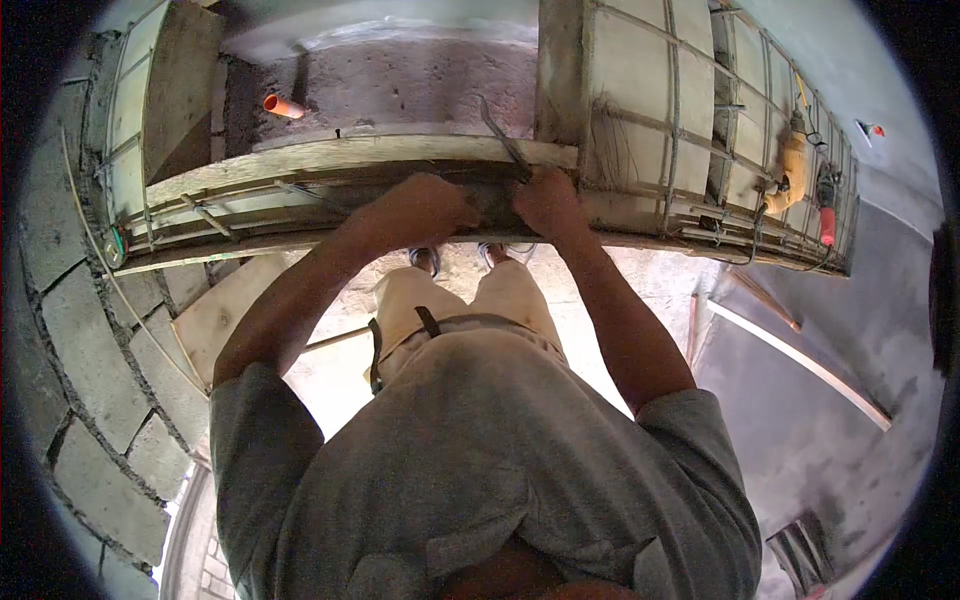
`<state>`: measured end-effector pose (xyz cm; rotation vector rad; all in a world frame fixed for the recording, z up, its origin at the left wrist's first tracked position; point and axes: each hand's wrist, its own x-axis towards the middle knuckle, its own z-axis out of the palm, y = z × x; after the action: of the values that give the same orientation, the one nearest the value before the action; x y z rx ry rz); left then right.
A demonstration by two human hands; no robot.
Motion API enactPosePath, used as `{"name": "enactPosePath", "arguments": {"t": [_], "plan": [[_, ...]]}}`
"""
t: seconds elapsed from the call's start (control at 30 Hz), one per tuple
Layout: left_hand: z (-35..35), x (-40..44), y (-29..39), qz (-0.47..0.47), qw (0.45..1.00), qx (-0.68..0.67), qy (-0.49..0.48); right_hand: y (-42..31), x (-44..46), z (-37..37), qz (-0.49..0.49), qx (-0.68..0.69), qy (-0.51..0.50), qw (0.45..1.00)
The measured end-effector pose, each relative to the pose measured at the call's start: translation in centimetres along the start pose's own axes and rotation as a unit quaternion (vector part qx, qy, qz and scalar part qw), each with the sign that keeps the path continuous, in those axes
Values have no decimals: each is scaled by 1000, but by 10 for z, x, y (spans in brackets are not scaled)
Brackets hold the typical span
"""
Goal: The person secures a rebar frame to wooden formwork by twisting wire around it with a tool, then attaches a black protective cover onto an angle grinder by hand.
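Observation:
My right hand (550, 205) is closed around a slim, dark metal tool (503, 138) with a bent end that points up and away from me; its exact kind is unclear. My left hand (432, 212) is curled over the steel bars inside the wooden formwork, its fingers bent inward, and whatever they pinch is hidden. Both hands are above the trough, a short gap apart. A rough wooden board (360, 155) forms its far side, and thin rebar (270, 215) runs along it. A bunch of thin tie wires (612, 140) hangs to the right.
A yellow power tool (793, 165) and a red-handled tool (827, 210) lie on the rebar grid at right. An orange pipe (284, 106) sticks up beyond the board. Concrete blocks (90, 310) form the left wall. A pale wooden strip (800, 362) is at lower right.

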<state>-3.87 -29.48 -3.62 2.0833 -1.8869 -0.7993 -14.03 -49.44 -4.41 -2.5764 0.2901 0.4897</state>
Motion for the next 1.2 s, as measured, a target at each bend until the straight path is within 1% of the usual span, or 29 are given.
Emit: {"name": "enactPosePath", "arguments": {"t": [0.03, 0.1, 0.13, 0.2, 0.27, 0.33, 0.37, 0.43, 0.47, 0.53, 0.57, 0.63, 0.67, 0.7, 0.73, 0.77, 0.83, 0.87, 0.9, 0.93, 1.0, 1.03, 1.07, 1.13, 1.17, 1.2], "plan": [[0, -2, -1, 0, 1000, 1, -1, -8, -2, -5, 83, 50, 1, 995], [0, -6, -4, 36, 999, 2, 24, -12, -3, -4, 75, 43, 5, 996], [6, -7, -6, 35, 999, 1, 23, -16, -4, -6, 70, 35, 7, 997], [22, -6, -11, 26, 996, -50, 67, -24, -11, -13, 61, 37, 8, 997], [18, -4, -11, 20, 998, -40, 51, -22, -12, -12, 50, 37, 11, 998], [12, -1, -10, 14, 999, -26, 37, -5, -7, 4, 29, 31, 54, 998], [8, 0, -11, 23, 999, -11, 23, 1, -4, 8, 30, 29, 58, 997], [-2, 0, -12, 39, 999, 4, 6, 13, 2, 17, 112, 80, 1, 990], [-10, -1, -10, 42, 999, -2, 3, 23, 6, 25, 118, 81, 3, 990], [-13, 0, -6, 54, 999, -8, -1, 31, 11, 29, 26, -14, -6, 1000], [-13, 2, -5, 55, 999, -2, -1, 28, 9, 25, 32, -16, -1, 999], [-9, 2, -8, 59, 998, 8, 0, 14, 5, 11, 35, 42, -2, 999], [-1, 3, -12, 72, 997, 5, 26, -1, 0, 0, 37, 41, 2, 998], [8, 3, -16, 83, 995, 1, 52, -20, -7, -12, 96, 53, 28, 994], [18, 4, -20, 85, 995, 2, 50, -32, -12, -16, 155, 66, 53, 984], [25, 7, -22, 75, 996, -8, 49, -33, -14, -11, 157, 69, 55, 984], [29, 8, -23, 68, 996, -14, 47, -30, -19, 1, 77, 31, 124, 989], [26, 8, -20, 45, 998, -28, 45, -43, -26, -5, 78, 32, 127, 988], [21, 9, -18, 19, 998, -40, 44, -60, -35, -9, 41, -11, 115, 992], [12, 7, -12, 19, 998, -35, 44, -75, -44, -11, 4, -54, 103, 993], [-8, 0, 1, 3, 987, -114, 110, -81, -55, 11, -13, -47, 122, 991], [-2, 1, -2, 5, 988, -108, 109, -96, -62, -3, 19, -21, 67, 997], [5, 2, -5, 40, 973, -163, 156, -93, -62, -1, 18, -20, 72, 997], [9, 0, -9, 77, 952, -216, 204, -88, -64, 1, 55, 49, 82, 994], [5, 0, -8, 39, 972, -199, 123, -91, -65, -4, 54, 48, 85, 994], [0, 0, -7, 3, 983, -179, 43, -95, -65, -13, 63, 81, 72, 992]]}}
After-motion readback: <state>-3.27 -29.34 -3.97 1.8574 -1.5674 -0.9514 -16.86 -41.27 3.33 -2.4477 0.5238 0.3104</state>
